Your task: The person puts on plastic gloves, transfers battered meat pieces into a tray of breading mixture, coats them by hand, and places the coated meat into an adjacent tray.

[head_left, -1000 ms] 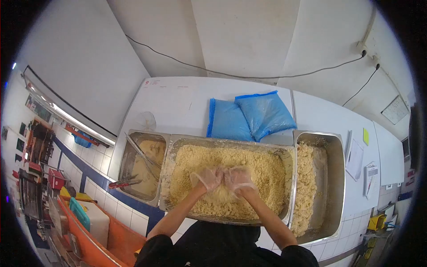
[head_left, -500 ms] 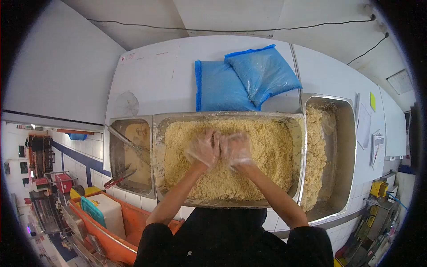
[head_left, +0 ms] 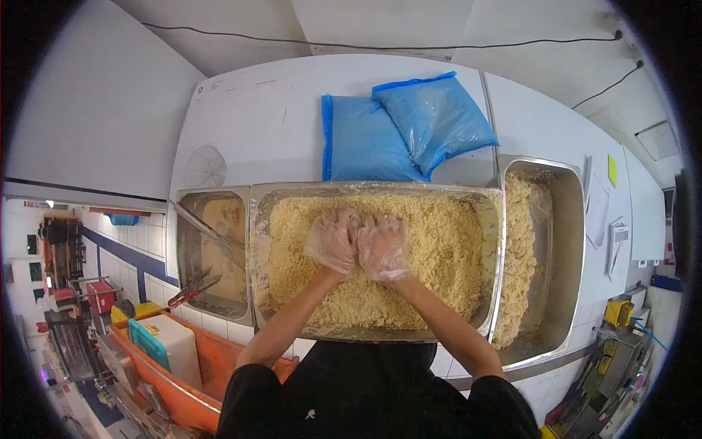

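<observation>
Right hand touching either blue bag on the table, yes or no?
Apart. The head view shows it plainly: crumbly mixture and the large tray's far rim lie between the right hand and both blue bags.

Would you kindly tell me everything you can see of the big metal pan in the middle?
The big pan is rectangular and open-topped, with rounded corners and a thin rim; it looks like stainless steel, its inner walls smeared with pale residue. It sits upright, long sides running across the view, between a smaller metal pan at left and another metal pan at right; whether the rims touch is hard to tell. Yellowish crumbly mixture lies against its walls and hides its floor.
</observation>
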`<state>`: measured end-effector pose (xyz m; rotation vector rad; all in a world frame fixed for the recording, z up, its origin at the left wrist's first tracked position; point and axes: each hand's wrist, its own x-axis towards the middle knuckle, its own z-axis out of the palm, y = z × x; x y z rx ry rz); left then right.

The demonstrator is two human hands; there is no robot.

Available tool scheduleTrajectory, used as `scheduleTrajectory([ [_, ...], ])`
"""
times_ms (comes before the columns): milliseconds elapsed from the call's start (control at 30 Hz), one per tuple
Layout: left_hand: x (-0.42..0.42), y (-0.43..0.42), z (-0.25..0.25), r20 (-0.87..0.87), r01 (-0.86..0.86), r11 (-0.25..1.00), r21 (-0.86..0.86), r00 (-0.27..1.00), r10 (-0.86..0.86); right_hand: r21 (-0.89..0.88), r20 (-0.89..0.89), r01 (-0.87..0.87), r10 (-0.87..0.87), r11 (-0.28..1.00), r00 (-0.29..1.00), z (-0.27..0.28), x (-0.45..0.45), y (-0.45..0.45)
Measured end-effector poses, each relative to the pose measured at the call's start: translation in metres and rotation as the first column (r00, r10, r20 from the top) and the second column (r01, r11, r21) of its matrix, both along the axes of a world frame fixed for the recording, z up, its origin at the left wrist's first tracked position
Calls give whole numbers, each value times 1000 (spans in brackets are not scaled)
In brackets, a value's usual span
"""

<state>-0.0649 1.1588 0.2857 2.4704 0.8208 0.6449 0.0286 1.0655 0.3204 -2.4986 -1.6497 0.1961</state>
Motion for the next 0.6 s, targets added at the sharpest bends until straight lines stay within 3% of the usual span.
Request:
scheduleTrajectory([
  [67, -1, -9, 0, -60, -23, 1000, 0, 998, 23, -82, -104, 10, -18, 997, 994, -17, -6, -1],
  [133, 5, -1, -7, -119, -29, 1000, -1, 993, 29, 39, -204, -5, 13, 999, 979, -64, -4, -3],
  [233, -7, -4, -6, -225, -15, 981, -192, 974, -29, -34, -163, -78, 71, 996, 984, -85, -3, -1],
  [267, 1, -1, -1, -219, -19, 987, -160, 976, -17, -40, -126, -108, 102, 993, 987, -79, -1, 4],
  [333, 7, 1, 9, -183, -11, 994, -106, 983, -9, 60, -69, 29, -24, 998, 997, -46, -9, 4],
  [367, 6, 0, 11, -224, -23, 1000, 11, 974, 25, 86, -32, 21, -18, 996, 999, -38, -5, -4],
  [433, -1, 8, 18, -221, -52, 985, 164, 971, 88, 20, -271, 70, -62, 997, 960, -27, 11, -20],
  [500, -21, 23, 22, -464, -118, 974, -194, 886, 15, -29, -192, 52, -56, 998, 980, -20, 26, -30],
  [533, -26, 33, 21, -450, -115, 977, -178, 893, 23, -41, -163, 49, -55, 998, 985, -14, 35, -32],
  [600, -33, 44, 23, -466, 110, 931, -349, 841, -274, -364, -180, -168, 108, 916, 978, 28, 51, -29],
])
